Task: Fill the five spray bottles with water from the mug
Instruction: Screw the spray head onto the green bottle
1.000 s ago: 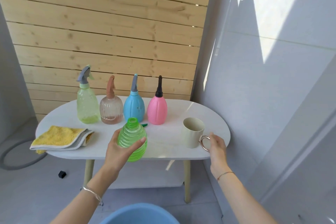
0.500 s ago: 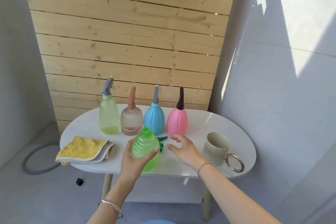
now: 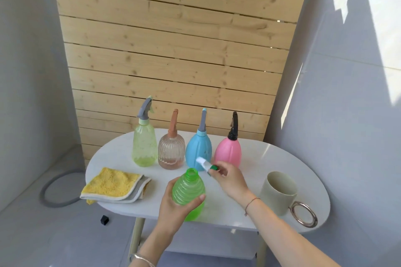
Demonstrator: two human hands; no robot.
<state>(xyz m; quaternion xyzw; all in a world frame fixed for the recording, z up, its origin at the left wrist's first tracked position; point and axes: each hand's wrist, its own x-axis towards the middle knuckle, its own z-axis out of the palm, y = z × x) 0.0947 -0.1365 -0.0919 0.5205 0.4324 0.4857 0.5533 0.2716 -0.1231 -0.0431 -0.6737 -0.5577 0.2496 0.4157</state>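
The left hand (image 3: 175,208) grips the green bottle (image 3: 188,191) round its ribbed belly, roughly upright at the near edge of the worktop (image 3: 271,158), its neck uncapped. Just right of that neck and slightly above it, the right hand (image 3: 230,180) pinches the white-and-green spray head (image 3: 205,163), apart from the bottle. The mug (image 3: 277,191) stands to the green bottle's right; the blue bottle (image 3: 198,149) and pink bottle (image 3: 227,151) stand behind it.

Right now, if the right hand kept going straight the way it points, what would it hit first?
Probably the blue spray bottle: the right hand, pinching the loose spray head, points toward the back row, and the head's white tip overlaps that bottle in the picture. Depth is unclear.
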